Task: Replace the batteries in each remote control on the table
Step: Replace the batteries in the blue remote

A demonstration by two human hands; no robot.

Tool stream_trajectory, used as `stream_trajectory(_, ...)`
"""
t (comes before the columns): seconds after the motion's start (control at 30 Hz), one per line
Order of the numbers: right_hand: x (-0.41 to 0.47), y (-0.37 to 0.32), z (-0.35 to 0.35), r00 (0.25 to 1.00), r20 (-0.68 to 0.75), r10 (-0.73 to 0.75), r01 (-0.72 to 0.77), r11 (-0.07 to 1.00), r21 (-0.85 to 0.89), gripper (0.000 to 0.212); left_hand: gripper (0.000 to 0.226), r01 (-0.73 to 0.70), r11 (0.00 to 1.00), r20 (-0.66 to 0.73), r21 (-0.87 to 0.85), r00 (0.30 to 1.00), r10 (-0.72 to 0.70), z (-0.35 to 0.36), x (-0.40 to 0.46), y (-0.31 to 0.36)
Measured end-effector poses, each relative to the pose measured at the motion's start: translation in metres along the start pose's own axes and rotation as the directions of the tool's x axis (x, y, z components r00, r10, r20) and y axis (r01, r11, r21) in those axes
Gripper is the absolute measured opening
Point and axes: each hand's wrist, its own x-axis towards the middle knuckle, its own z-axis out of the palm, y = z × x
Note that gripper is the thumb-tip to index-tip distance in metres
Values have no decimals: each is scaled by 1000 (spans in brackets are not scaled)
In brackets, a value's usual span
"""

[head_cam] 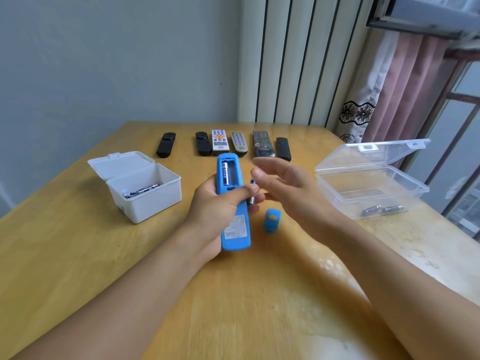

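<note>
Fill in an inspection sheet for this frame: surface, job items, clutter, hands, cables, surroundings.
Surface: wooden table, pale worn patch on the right.
Job items: blue remote back up, compartment open, one battery seated; blue cover on the table; six remotes in a back row; white box holding batteries; clear box with two batteries.
Clutter: nothing seen.
Hands: left hand grips the blue remote, a loose battery beside its thumb; right hand open, empty.
Cables: nothing seen.
Surroundings: wall, curtain, window.

Two bare forearms entering from lower frame edge, no sleeves visible, left hand point(218, 211) and right hand point(288, 188) without gloves, rings, watch or wristbands
</note>
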Motion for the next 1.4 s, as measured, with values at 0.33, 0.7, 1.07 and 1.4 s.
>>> stream_trajectory(0.33,-6,2,-4,954,135,-266,298,881,-367,51,31,58,996,-51,67,997,-55,-7,0,1)
stream_trajectory(0.7,-2,2,-9,942,110,-318,336,881,-334,43,58,-110,948,110,299,991,80,0,-1,-3)
stream_trajectory(1.07,-3,8,-4,968,-6,-249,237,929,-283,32,23,-93,959,200,267,979,39,-6,0,-3)
stream_trajectory(1.4,2,11,-13,989,53,-139,148,937,-315,34,19,-50,940,149,337,989,-1,-8,3,-8)
